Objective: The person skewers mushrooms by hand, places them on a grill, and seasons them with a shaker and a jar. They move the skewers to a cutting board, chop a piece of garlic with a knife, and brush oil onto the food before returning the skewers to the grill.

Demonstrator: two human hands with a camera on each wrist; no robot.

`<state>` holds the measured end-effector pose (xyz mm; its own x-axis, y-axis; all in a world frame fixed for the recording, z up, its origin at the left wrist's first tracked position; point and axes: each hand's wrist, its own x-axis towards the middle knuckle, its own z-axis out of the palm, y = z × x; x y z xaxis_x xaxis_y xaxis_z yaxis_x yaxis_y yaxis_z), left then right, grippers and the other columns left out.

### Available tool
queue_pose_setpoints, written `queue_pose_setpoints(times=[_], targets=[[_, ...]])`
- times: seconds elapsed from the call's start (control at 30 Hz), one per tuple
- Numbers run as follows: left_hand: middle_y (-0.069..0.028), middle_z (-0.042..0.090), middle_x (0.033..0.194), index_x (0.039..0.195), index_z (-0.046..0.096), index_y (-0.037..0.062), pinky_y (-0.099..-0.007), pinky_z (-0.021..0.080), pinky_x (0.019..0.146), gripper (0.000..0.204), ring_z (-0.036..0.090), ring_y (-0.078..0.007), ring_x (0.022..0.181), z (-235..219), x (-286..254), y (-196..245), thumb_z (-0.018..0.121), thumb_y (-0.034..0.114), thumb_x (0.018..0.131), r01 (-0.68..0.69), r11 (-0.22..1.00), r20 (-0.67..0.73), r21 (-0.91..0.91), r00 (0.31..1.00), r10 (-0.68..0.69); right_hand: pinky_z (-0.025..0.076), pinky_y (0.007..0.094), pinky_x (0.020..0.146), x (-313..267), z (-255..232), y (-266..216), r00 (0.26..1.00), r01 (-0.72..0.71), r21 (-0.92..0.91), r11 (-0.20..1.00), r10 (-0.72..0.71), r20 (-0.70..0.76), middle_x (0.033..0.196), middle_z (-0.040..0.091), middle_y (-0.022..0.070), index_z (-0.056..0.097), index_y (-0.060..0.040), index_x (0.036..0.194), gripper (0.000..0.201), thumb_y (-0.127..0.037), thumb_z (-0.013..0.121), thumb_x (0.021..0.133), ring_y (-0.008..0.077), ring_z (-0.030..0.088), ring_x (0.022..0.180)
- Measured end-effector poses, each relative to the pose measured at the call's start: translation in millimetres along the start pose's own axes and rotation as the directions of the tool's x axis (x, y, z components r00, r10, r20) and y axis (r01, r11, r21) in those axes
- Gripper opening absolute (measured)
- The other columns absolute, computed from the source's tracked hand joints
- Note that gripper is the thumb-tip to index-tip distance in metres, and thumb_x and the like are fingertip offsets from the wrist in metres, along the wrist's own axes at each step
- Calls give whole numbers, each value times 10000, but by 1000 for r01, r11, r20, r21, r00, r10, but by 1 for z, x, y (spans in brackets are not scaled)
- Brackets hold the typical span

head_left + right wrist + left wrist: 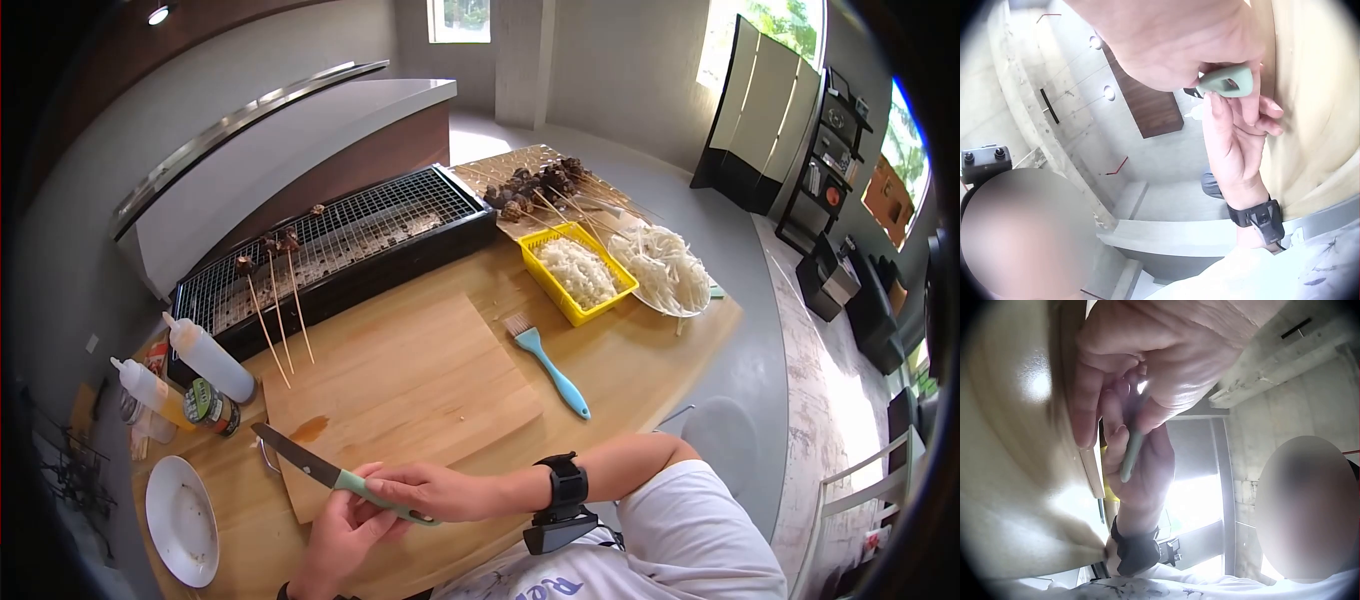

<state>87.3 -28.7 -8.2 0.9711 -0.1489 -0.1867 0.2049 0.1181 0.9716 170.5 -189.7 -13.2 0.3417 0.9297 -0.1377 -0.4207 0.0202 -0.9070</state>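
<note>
A kitchen knife (300, 457) with a dark blade and a pale green handle is held over the front left of a wooden cutting board (400, 385), its blade pointing up and left. My right hand (435, 492) grips the handle from above, thumb along it. From below, my left hand (340, 545) meets the same handle, its thumb and fingers holding it close to the right fingers. In the right wrist view, the handle's butt end (1229, 81) with its hole pokes out beside the left thumb. Right fingers curl round the handle in the left wrist view.
Beyond the board stands a black grill (340, 250) with several meat skewers (272, 310). Squeeze bottles (210, 360) and a jar (212, 405) flank a white plate (182, 520) at left. At right are a blue brush (552, 370), a yellow basket (575, 270) and a plate of white shreds (665, 270).
</note>
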Motion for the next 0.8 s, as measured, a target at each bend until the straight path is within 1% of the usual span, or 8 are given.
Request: queue_pose_setpoints(times=[0.07, 0.17, 0.43, 0.5, 0.57, 0.6, 0.67, 0.8], targets=[[-91, 523, 1110, 1291, 323, -14, -310, 525, 782, 486, 556, -186, 1012, -1, 0, 4, 552, 43, 866, 24, 999, -11, -27, 1000, -24, 407, 237, 626, 5, -6, 12, 998, 59, -179, 982, -64, -18, 891, 551, 9, 508, -56, 1158, 406, -378, 354, 965, 85, 497, 775], [-96, 539, 1112, 1244, 408, -32, -328, 528, 788, 418, 563, -188, 1003, 1, 2, 2, 558, 35, 859, 26, 998, -41, -66, 999, -29, 394, 227, 632, 3, 1, 16, 998, 32, -105, 994, -37, -46, 871, 535, 5, 510, -55, 1163, 416, -386, 356, 963, 79, 458, 762], [-143, 608, 989, 1052, 524, -39, -311, 520, 740, 281, 608, -186, 887, -8, 2, 15, 439, 205, 942, -99, 994, -135, -38, 986, 93, 454, 317, 686, -7, 0, -6, 970, 232, -361, 903, -240, 23, 905, 596, 34, 516, -14, 1171, 323, -224, 449, 936, 172, 560, 792], [-140, 625, 916, 972, 530, -23, -288, 519, 694, 283, 622, -180, 825, -13, 1, 17, 426, 239, 948, -78, 997, -226, -13, 971, 73, 478, 330, 667, -10, -8, -20, 989, 130, -766, 629, -137, 55, 918, 636, 85, 563, -28, 1122, 273, -178, 496, 905, 221, 607, 753], [-93, 617, 753, 953, 532, 6, -240, 495, 557, 275, 606, -134, 628, -18, 0, 18, 422, 258, 950, 25, 1000, -171, 3, 985, -24, 498, 310, 666, -16, -9, -32, 985, 127, -842, 524, -165, 46, 914, 645, 118, 597, -30, 1052, 221, -145, 507, 886, 244, 620, 735], [-93, 617, 753, 953, 532, 6, -240, 495, 557, 275, 606, -134, 628, -18, -2, 23, 422, 258, 950, 21, 1000, -202, 0, 979, -21, 498, 310, 666, -16, -13, -33, 985, 147, -840, 523, -155, 76, 914, 645, 118, 597, -30, 1052, 221, -145, 507, 886, 244, 620, 735], [-48, 554, 618, 971, 516, 33, -202, 416, 424, 263, 513, -94, 442, -18, -3, 32, 415, 275, 953, 205, 960, -176, 192, 969, -172, 508, 281, 669, -15, -20, -33, 982, 124, -817, 563, -188, 20, 878, 648, 100, 595, -25, 1032, 202, -135, 491, 898, 191, 629, 752], [-28, 500, 592, 1076, 455, 43, -200, 361, 363, 255, 439, -82, 368, -19, 0, 25, 444, 261, 942, 183, 979, -74, 86, 981, -177, 514, 252, 666, -15, -24, -43, 992, -44, -656, 754, -42, -115, 848, 638, 64, 597, -23, 1001, 224, -185, 459, 930, 113, 622, 764]])
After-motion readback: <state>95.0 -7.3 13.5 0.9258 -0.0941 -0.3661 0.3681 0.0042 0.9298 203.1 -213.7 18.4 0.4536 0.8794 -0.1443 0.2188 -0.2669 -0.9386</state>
